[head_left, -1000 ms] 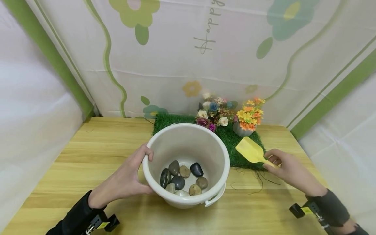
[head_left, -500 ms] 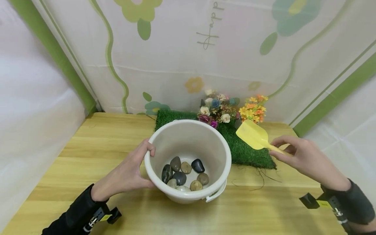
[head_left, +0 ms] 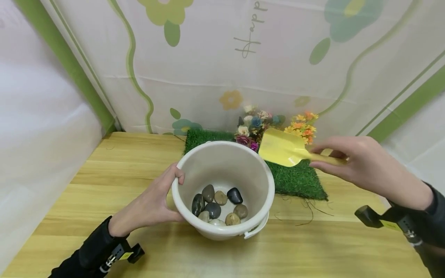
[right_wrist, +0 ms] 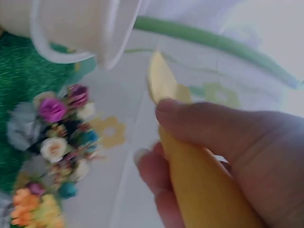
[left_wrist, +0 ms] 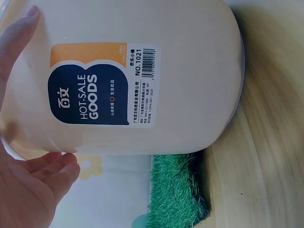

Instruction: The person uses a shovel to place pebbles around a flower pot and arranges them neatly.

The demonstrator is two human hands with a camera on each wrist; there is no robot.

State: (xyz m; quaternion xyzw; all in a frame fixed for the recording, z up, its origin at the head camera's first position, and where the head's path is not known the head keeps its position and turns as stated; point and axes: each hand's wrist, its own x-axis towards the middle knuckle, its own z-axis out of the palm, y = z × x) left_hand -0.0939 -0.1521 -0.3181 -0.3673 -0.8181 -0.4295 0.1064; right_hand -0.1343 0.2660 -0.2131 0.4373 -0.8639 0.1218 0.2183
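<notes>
In the head view, the left hand grips the side of a white plastic bucket, a finger hooked over its rim. The bucket stands on a wooden table with smooth pebbles at its bottom. The right hand pinches the handle of a yellow shovel, its blade raised near the far right rim. "Happ" is legible, turned sideways, on the cloth backdrop.

The left wrist view shows the bucket's label: "百文", "HOT-SALE GOODS", "NO.1021" and a barcode; its finest print is unreadable.

In the right wrist view, thumb and fingers clasp the shovel's handle beside artificial flowers.
</notes>
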